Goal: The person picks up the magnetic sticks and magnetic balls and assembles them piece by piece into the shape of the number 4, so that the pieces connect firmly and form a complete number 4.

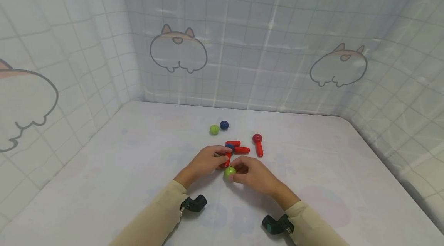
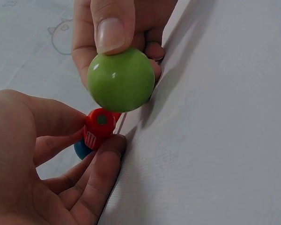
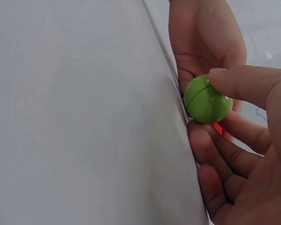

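Note:
In the head view my left hand (image 1: 206,161) pinches a red rod (image 1: 227,160) between thumb and fingers. The rod's near end, a red tip (image 2: 101,119), faces the left wrist camera. A blue ball (image 1: 229,147) sits at the rod's far end by the left fingertips, and another red rod (image 1: 242,150) points right from beside it. My right hand (image 1: 256,174) holds a shiny green ball (image 3: 208,99) between thumb and fingers, at the rod's near end. Whether ball and rod touch is hidden.
Behind the hands lie a second green ball (image 1: 214,129) and a dark blue ball (image 1: 224,125). A loose red rod (image 1: 233,143) lies beyond the left fingers. To the right is a red ball (image 1: 257,138) with a red rod (image 1: 259,149). Patterned curtains (image 1: 243,45) surround the white table (image 1: 156,122).

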Demonstrator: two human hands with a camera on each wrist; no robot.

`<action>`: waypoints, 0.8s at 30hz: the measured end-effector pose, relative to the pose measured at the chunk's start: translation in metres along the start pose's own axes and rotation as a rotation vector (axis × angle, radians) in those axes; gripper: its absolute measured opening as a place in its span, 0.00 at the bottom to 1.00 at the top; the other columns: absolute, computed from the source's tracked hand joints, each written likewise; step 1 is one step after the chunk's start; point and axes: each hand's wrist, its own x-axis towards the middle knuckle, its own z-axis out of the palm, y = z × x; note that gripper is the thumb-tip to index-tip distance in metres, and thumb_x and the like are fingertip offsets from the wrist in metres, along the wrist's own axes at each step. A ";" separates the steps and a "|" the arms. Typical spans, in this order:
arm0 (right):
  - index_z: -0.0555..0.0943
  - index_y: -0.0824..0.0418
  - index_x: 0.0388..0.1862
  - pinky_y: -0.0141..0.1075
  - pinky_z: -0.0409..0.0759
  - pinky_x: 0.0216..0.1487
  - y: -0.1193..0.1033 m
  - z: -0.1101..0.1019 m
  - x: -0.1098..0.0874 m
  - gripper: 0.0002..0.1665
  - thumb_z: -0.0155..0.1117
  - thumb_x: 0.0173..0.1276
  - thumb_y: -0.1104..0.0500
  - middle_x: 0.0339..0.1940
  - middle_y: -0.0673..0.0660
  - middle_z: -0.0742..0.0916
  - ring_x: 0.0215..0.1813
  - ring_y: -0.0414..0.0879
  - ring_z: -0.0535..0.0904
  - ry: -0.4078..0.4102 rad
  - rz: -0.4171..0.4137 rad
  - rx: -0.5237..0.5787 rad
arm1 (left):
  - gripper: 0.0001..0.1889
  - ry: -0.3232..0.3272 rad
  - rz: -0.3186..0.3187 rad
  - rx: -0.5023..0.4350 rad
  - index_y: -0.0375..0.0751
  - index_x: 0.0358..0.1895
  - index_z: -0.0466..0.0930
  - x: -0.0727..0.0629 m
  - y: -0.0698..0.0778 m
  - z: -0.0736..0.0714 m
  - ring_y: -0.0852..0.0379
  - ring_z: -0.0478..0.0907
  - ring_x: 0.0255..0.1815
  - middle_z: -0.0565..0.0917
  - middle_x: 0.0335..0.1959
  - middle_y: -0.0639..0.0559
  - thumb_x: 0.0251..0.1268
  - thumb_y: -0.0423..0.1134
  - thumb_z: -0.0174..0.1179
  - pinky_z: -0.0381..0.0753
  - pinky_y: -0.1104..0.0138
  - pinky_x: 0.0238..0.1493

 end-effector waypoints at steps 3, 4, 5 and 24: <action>0.82 0.54 0.51 0.39 0.80 0.50 -0.001 0.002 0.001 0.17 0.72 0.65 0.52 0.43 0.46 0.84 0.46 0.44 0.80 0.013 -0.001 0.006 | 0.16 0.011 -0.001 0.006 0.48 0.60 0.83 -0.001 -0.001 0.000 0.53 0.78 0.39 0.83 0.45 0.52 0.72 0.38 0.59 0.82 0.64 0.40; 0.82 0.54 0.51 0.39 0.80 0.50 -0.002 0.002 0.002 0.17 0.72 0.65 0.52 0.43 0.46 0.84 0.46 0.44 0.80 0.015 -0.001 0.009 | 0.16 0.015 -0.005 0.013 0.49 0.59 0.83 -0.001 -0.001 0.000 0.53 0.78 0.40 0.83 0.46 0.53 0.71 0.38 0.59 0.82 0.64 0.41; 0.82 0.54 0.50 0.39 0.80 0.50 -0.002 0.003 0.002 0.16 0.72 0.65 0.52 0.42 0.46 0.84 0.45 0.44 0.80 0.018 0.000 0.010 | 0.16 0.019 -0.010 0.022 0.49 0.59 0.83 -0.001 -0.001 0.001 0.53 0.78 0.41 0.83 0.46 0.53 0.71 0.39 0.59 0.82 0.64 0.41; 0.82 0.55 0.50 0.38 0.80 0.48 -0.002 0.007 0.004 0.17 0.72 0.65 0.51 0.40 0.46 0.85 0.44 0.44 0.81 0.056 0.015 -0.008 | 0.15 0.018 0.003 0.020 0.48 0.59 0.83 0.002 -0.003 0.002 0.53 0.78 0.39 0.83 0.43 0.53 0.72 0.39 0.59 0.82 0.65 0.40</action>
